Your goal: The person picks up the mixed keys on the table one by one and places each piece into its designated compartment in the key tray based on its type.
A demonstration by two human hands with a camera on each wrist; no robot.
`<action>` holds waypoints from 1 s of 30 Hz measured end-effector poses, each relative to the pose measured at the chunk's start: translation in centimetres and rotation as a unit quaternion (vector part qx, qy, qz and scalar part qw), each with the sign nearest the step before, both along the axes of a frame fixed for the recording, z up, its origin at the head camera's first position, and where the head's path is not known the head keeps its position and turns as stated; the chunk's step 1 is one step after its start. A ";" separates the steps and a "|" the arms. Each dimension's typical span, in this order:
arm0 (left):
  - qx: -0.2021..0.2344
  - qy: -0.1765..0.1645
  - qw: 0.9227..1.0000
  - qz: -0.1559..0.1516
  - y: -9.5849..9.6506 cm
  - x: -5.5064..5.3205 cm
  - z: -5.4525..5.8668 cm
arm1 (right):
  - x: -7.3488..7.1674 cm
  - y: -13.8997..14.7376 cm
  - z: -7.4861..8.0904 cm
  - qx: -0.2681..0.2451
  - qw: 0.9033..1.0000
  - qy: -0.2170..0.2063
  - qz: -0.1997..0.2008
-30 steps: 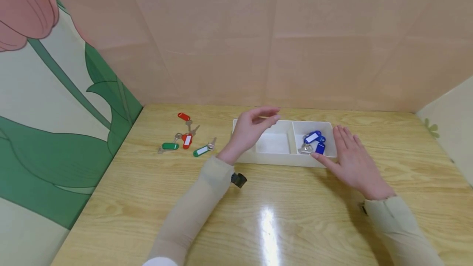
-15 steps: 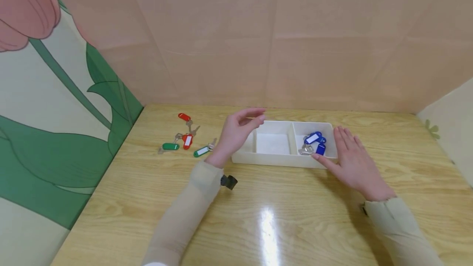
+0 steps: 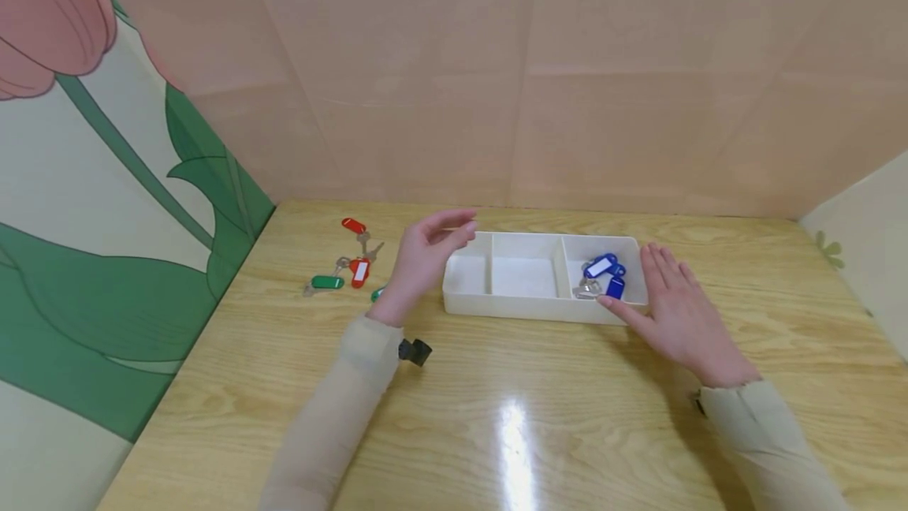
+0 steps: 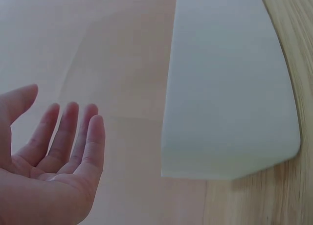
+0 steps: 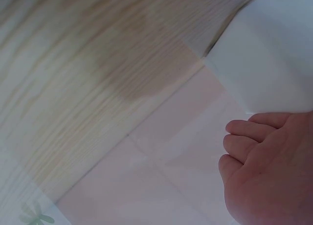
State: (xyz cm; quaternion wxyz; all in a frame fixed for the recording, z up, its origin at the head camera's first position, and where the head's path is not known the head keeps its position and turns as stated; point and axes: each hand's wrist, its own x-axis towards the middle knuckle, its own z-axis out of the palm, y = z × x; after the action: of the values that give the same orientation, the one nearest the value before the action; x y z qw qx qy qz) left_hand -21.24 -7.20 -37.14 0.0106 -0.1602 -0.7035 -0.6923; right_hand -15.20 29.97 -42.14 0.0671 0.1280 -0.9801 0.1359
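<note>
L hand [image 3: 418,261] empty, fingers loosely bent, nr tray [image 3: 528,307] L end, R hand [image 3: 679,315] flat at R end, blue-tag keys [image 3: 601,265] in R bay; red-tag keys [image 3: 360,272] L of tray overlap, so lifting 1 cd snag another.

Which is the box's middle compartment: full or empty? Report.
Empty: the middle compartment shows bare floor; the blue key tags lie in the right compartment.

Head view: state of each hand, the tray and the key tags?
White tray: upright, keys in right compartment
Blue-tagged keys: inside that compartment
Red-tagged keys: loose on table
Left green tag: loose on table
Other green tag: mostly hidden
Left hand: empty, fingers loosely curved
Right hand: fingers extended at tray's right end
</note>
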 end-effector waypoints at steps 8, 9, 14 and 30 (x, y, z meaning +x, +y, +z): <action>-0.006 -0.016 0.999 0.041 -2.3 -0.3 -0.6 | 0.0 0.0 0.0 -0.004 1.000 -0.002 -0.001; -0.008 -0.017 0.999 0.046 -2.6 -0.3 -0.6 | 0.0 0.0 0.1 -0.004 1.000 -0.003 -0.001; -0.017 -0.018 0.998 0.059 -4.5 -0.5 -1.1 | 0.0 0.0 0.1 -0.004 1.000 -0.002 -0.002; -0.064 -0.039 0.993 0.091 -9.2 -0.1 -2.9 | 0.0 0.1 -0.1 0.003 1.000 0.000 -0.002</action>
State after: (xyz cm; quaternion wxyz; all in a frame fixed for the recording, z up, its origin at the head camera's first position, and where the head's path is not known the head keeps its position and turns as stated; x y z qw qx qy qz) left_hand -21.29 -16.43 -40.01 0.0360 -0.0692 -0.7579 -0.6476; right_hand -15.25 30.11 -42.19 0.0668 0.1258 -0.9808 0.1332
